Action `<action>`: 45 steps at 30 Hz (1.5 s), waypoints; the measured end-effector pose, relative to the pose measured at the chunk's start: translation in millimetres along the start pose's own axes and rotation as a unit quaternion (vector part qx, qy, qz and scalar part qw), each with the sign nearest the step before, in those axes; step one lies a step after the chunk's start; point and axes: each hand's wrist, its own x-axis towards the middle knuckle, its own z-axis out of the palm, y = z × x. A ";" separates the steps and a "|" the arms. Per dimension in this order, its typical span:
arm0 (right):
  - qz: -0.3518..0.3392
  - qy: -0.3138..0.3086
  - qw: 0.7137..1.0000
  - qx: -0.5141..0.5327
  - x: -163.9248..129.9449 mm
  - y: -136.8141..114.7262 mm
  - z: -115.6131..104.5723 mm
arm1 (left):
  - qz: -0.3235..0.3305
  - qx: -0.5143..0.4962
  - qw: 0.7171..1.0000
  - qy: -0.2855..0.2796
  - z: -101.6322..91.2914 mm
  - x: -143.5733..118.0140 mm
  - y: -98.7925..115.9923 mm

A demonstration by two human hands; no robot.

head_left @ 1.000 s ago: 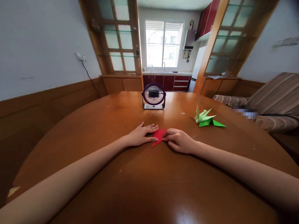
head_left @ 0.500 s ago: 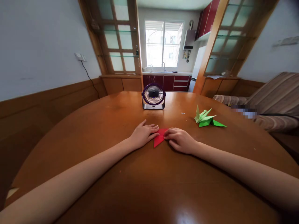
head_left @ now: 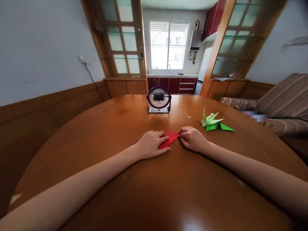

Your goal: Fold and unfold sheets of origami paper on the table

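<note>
Red folded paper (head_left: 169,139) is laid flat on the wooden table (head_left: 115,128), roughly mid-table, a bit toward the far edge. Only a narrow triangular part is seen; the rest is covered by the hands. Its long axis runs diagonally: the low end sits toward the near-left under the left thumb, the sharp tip is pointed toward the far-right, ending at the right fingertips.

Left hand (head_left: 152,144) is pressed palm-down on the paper's left part, fingers spread flat and slightly apart, thumb laid along the paper's near edge. Nothing is gripped; the sheet is just pinned to the table.

Right hand (head_left: 192,138) is set down just right of the paper, fingers curled together, fingertips brought to the pointed tip. Contact with the tip looks likely, but whether it is pinched or only touched cannot be told.

Both forearms are stretched in from the near edge, left one from the near-left corner, right one from the near-right.

Green origami crane (head_left: 212,122) is stood toward the right edge, near the right hand but apart from it, one long wing pointed right. A small purple desk fan (head_left: 158,99) is placed at the far edge, centred, grille faced toward the camera, well apart from both hands. A striped sofa (head_left: 284,102) is seen beyond the right edge
</note>
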 end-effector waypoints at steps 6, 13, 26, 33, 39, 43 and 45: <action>0.025 0.006 0.998 -0.051 -1.2 12.5 -2.8 | -0.035 -0.016 0.999 -0.009 -1.3 1.5 4.6; 0.048 0.036 0.998 -0.022 -2.9 13.4 -1.3 | -0.071 -0.061 0.996 -0.002 -3.3 4.6 6.6; 0.134 0.108 0.967 0.188 -0.4 -18.2 -5.4 | -0.130 -0.195 0.967 0.100 2.5 6.2 2.5; 0.188 0.053 0.895 0.401 3.2 -20.6 -1.1 | -0.057 -0.191 0.973 0.117 5.7 4.1 15.6; 0.190 0.034 0.847 0.495 4.3 -17.5 1.1 | -0.089 -0.255 0.956 0.113 7.0 3.8 13.1; 0.196 0.031 0.845 0.496 4.8 -17.2 2.2 | -0.162 -0.392 0.899 0.106 8.7 7.0 8.2; 0.197 0.030 0.846 0.494 4.9 -16.7 3.2 | -0.207 -0.456 0.860 0.100 10.8 8.6 4.9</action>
